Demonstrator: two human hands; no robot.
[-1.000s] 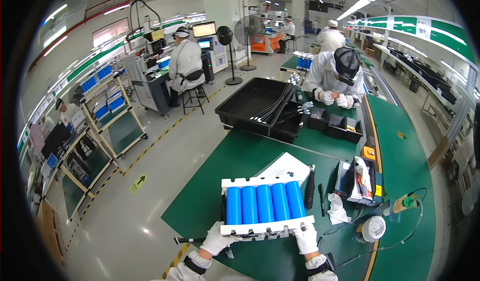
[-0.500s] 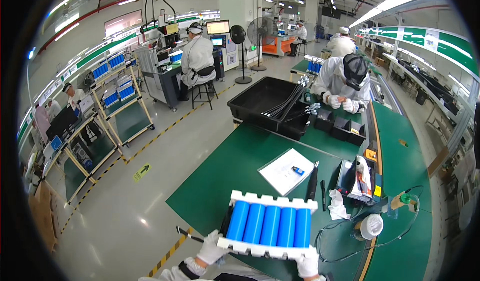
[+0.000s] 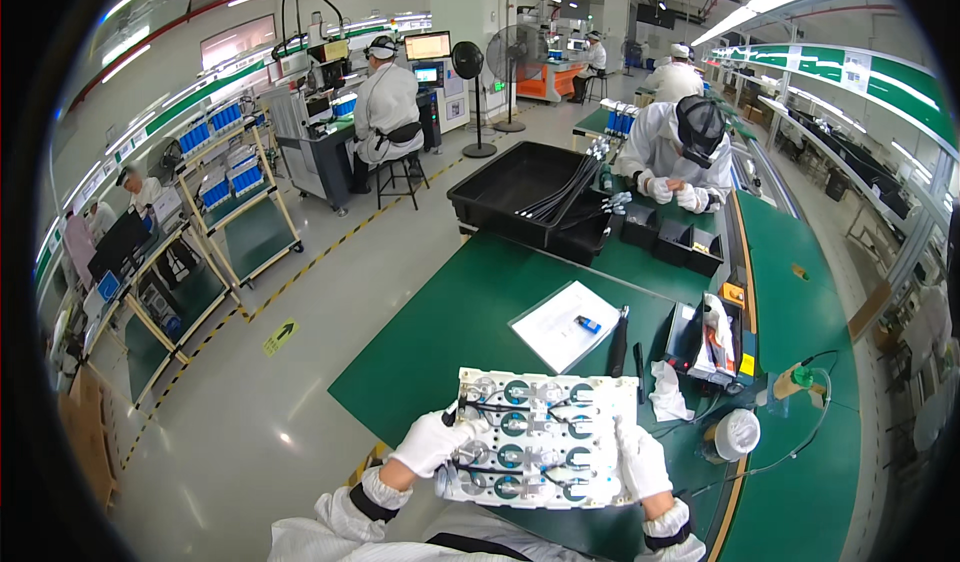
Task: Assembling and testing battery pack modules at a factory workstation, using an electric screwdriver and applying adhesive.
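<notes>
Now holding turned-over battery pack (image 3: 545, 440) between left hand (image 3: 430, 443) and right hand (image 3: 643, 464), above near edge of bench (image 3: 430, 322), exposing wires (image 3: 492, 470).

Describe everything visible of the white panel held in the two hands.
The white, roughly rectangular, plastic-looking panel carries rows of round, green-looking spots, shiny silver metal-looking tabs and thin black wires running mostly left to right. Its detailed face is turned up toward the camera; the opposite side is hidden. The white-gloved left hand grips its left edge, the white-gloved right hand its right. It appears held above the green tabletop.
</notes>
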